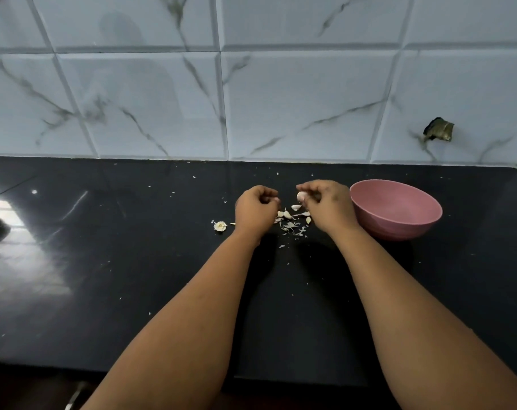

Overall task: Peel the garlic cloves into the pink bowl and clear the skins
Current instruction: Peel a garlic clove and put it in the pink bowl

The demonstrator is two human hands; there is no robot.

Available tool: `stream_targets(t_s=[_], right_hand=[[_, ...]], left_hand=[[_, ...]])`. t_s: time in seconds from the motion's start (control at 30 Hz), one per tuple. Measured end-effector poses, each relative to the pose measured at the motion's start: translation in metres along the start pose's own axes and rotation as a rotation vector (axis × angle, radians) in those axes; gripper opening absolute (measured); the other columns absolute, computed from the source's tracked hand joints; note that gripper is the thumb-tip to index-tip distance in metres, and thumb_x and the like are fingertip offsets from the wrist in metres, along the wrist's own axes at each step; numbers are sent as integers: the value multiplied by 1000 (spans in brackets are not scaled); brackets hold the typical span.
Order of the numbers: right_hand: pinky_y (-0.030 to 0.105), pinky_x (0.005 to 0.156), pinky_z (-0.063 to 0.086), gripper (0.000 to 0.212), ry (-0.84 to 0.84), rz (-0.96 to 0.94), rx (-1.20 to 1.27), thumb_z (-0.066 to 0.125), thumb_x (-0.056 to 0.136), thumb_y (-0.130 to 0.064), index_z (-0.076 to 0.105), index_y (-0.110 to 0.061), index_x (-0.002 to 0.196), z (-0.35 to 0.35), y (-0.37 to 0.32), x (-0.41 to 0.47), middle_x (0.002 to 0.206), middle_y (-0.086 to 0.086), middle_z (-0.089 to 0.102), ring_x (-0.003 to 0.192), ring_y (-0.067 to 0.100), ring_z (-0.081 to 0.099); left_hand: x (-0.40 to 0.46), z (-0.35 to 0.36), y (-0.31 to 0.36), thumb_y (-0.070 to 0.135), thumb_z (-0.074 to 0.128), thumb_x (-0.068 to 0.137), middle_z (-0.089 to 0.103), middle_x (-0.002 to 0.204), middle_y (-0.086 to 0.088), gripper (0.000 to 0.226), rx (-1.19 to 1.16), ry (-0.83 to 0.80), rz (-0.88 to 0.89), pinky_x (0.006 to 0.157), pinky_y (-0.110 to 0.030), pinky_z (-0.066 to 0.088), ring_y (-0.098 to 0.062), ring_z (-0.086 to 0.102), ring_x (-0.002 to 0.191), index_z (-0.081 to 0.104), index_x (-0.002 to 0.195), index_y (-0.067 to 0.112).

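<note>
My right hand (328, 207) pinches a pale garlic clove (301, 196) between thumb and fingers, just left of the pink bowl (399, 223). My left hand (255, 210) hovers a short way to the left with its fingers curled; whether it holds a scrap of skin is hidden. Between and below the hands lies a small heap of loose cloves and papery skins (292, 220) on the black counter (162, 276). The bowl's visible inside looks bare.
A garlic root stub (220, 226) lies left of my left hand. Tiny skin flakes are scattered over the counter up to the marble-tiled wall (251, 99). A broken hole (437, 130) marks the wall at the right. Bright window glare sits on the counter's left side.
</note>
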State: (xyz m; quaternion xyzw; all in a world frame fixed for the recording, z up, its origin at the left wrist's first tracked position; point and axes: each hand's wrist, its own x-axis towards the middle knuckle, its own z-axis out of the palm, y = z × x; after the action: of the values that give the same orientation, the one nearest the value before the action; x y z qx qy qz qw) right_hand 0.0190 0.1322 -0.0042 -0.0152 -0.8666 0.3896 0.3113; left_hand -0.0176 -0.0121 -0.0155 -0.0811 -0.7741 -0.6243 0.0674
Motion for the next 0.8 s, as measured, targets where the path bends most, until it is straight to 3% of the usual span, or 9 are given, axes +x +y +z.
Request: stream_targets(t_s=[0.07,0.13,0.3,0.4,0.43,0.53,0.67,0.8], right_hand=[[5,59,40,18,-97,27,-119,77,79,-8,75,-7,97,-5,3,-1,70,-4,65,60,4,57],[14,60,38,10,-123,29,-194,78,79,-11,76,-9,89,-9,4,1,74,-3,65,68,12,61],[30,72,47,17,-35,-119,-227,61,86,-2,76,-7,91,-6,-7,3,89,6,63,82,22,60],[28,69,41,12,48,-142,-237,61,86,-4,72,-8,88,-2,-12,2,88,5,60,81,21,57],[28,69,41,12,40,-124,-276,60,85,-3,71,-7,87,-1,-11,2,90,8,61,82,23,57],[32,73,49,18,-199,36,-489,55,84,-2,71,-8,89,9,-6,-5,98,12,64,88,32,61],[29,67,42,16,-35,9,-305,56,84,0,68,-11,82,10,-10,-6,91,6,60,81,23,58],[29,68,44,14,-194,84,-415,59,86,-3,70,-12,85,14,-4,-4,95,9,66,87,27,61]], left_hand=[[-1,-2,0,6,63,87,73,84,-7,13,-12,20,-21,87,-41,58,-21,72,84,70,96,10],[-2,-2,1,7,63,86,73,83,-7,12,-7,37,-24,86,-40,58,-20,72,82,70,95,11],[-1,-3,3,7,63,85,72,79,-5,11,-27,53,-6,82,-40,59,-21,72,79,69,88,16],[-2,-2,3,7,63,85,71,76,-3,11,-37,47,-10,81,-40,60,-21,72,77,68,87,16],[-2,-2,3,6,62,86,71,75,-3,11,-39,45,-12,81,-40,60,-22,72,77,68,87,16],[-3,-2,3,7,62,85,71,77,-5,12,-23,46,-6,81,-38,59,-22,72,78,67,85,18],[-3,-2,3,9,63,86,72,80,-7,9,-12,50,3,75,-33,57,-18,70,75,69,87,16],[-2,-3,2,9,63,86,72,82,-8,9,-25,40,-6,82,-39,59,-23,71,82,68,86,17]])
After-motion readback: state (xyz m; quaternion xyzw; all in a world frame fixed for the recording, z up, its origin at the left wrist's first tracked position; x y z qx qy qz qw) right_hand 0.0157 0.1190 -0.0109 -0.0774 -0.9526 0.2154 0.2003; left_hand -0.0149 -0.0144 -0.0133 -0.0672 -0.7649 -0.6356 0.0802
